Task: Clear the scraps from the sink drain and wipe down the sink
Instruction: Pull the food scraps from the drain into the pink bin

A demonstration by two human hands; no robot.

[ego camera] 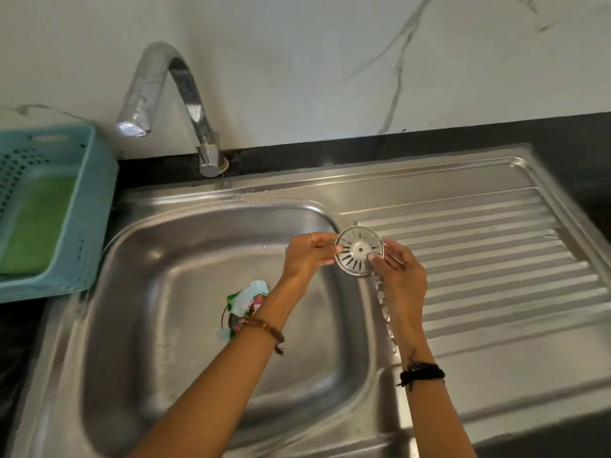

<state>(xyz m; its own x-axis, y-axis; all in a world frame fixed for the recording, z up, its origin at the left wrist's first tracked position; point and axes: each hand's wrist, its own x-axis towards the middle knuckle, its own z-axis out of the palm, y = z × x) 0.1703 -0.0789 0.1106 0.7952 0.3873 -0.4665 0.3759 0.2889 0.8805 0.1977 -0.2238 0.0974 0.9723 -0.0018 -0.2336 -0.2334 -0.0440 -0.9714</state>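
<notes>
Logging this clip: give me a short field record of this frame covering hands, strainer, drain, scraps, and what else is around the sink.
left hand: pinches the strainer's left rim
right hand: pinches the strainer's right rim
strainer: round, slotted metal, lifted out, held above the basin's right edge
drain: uncovered, partly hidden by the left wrist
scraps: wrapper-like pieces, green, white and pink, lying at the drain
sink: steel, ribbed drainboard on the right
faucet: no water visible
basket: teal, left of the sink, something green inside

Both hands, left (305, 256) and right (398, 276), hold the drain strainer (359, 251) above the sink (205, 246); scraps (246, 300) cover the drain.
</notes>
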